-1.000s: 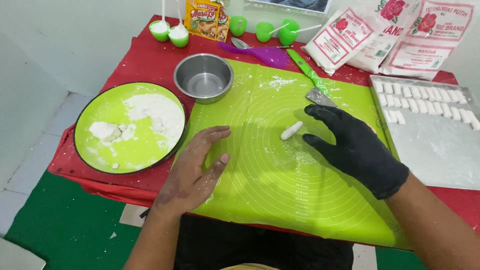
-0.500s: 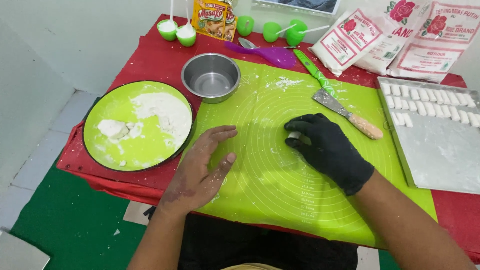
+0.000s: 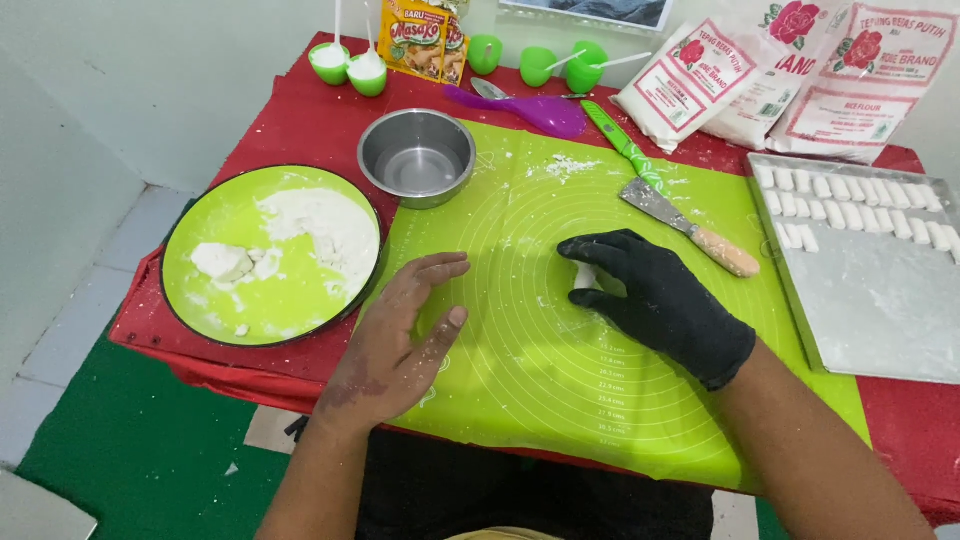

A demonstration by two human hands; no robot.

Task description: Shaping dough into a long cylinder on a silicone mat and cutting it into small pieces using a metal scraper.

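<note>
My right hand (image 3: pixel 655 300), in a black glove, lies palm down on the green silicone mat (image 3: pixel 520 400) and presses on a small white piece of dough (image 3: pixel 584 276), which peeks out beside the fingers. My bare left hand (image 3: pixel 400 335) rests flat on the mat's left part, fingers apart, holding nothing. A scraper with a wooden handle (image 3: pixel 690 230) lies just beyond the gloved hand. To the right stands a metal tray (image 3: pixel 880 310) with rows of several cut white dough pieces (image 3: pixel 860 205) along its far side.
A green plate (image 3: pixel 215 305) with flour and dough lumps sits at the left. Behind it are an empty steel bowl (image 3: pixel 416 157), small green cups (image 3: pixel 350 65), a purple spoon (image 3: pixel 530 108), a green-handled knife (image 3: pixel 625 148), a seasoning packet (image 3: pixel 422 38) and flour bags (image 3: pixel 790 75). A red cloth covers the table.
My gloved right hand has come down over the dough piece and now covers most of it. The left hand has stayed flat on the mat.
</note>
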